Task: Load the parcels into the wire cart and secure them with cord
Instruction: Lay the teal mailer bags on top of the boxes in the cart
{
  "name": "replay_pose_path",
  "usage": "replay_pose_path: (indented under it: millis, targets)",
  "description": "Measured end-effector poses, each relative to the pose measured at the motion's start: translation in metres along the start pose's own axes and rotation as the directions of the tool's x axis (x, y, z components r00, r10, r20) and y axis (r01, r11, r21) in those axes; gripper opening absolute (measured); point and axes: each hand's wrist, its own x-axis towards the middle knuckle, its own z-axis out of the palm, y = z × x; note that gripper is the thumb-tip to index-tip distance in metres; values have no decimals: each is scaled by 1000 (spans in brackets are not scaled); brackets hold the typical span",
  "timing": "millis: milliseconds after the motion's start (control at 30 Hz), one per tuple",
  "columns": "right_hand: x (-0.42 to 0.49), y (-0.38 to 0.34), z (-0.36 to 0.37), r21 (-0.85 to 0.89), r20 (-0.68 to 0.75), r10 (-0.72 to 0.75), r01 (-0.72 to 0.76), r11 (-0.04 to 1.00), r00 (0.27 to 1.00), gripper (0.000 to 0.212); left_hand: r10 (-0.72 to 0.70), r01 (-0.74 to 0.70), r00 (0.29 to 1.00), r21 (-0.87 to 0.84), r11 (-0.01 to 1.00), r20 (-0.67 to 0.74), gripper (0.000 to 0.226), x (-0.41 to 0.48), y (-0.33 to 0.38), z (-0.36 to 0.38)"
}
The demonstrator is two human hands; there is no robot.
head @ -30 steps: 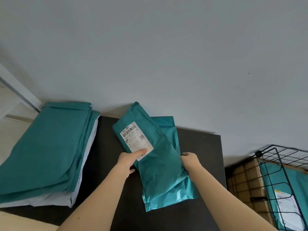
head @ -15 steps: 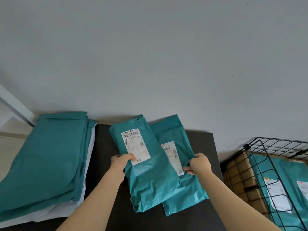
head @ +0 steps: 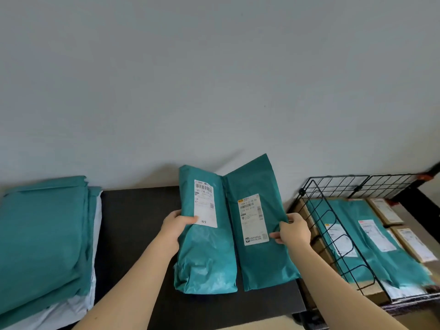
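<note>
The two teal plastic mailer parcels, overlapped a second ago, are now split — left hand (head: 177, 226) grips the barcode-labelled one (head: 206, 234), right hand (head: 293, 231) pinches the other (head: 259, 225) — both ready for the black wire cart (head: 333, 225).

- A dark surface (head: 133, 222) stands against a pale grey wall (head: 214, 79).
- Over the surface's middle, the left hand (head: 177, 226) grips the left edge of a teal parcel (head: 207, 256), with the thumb beside its white label (head: 205, 203).
- Toward the surface's right edge, the right hand (head: 294, 231) pinches the right edge of a second teal parcel (head: 262, 265). The two parcels touch side by side, labels facing up.
- At the surface's left end lies a stack of teal and white mailers (head: 40, 234).
- Beyond the surface's right end sits the black wire cart (head: 301, 191), holding labelled teal bags (head: 352, 222) and cardboard boxes (head: 387, 211).
</note>
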Motion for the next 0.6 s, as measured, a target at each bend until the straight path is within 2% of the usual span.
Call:
replay_pose_path:
  millis: [167,600]
  targets:
    - [12,16,-75,48,-73,-62,66,997,995,23,75,-76,996,7,997,51,52,-22,-3,67]
    - [83,119,-300,289,-200,33,27,957,979,22,103,-110,985,40,993,137,52,-81,-86,296]
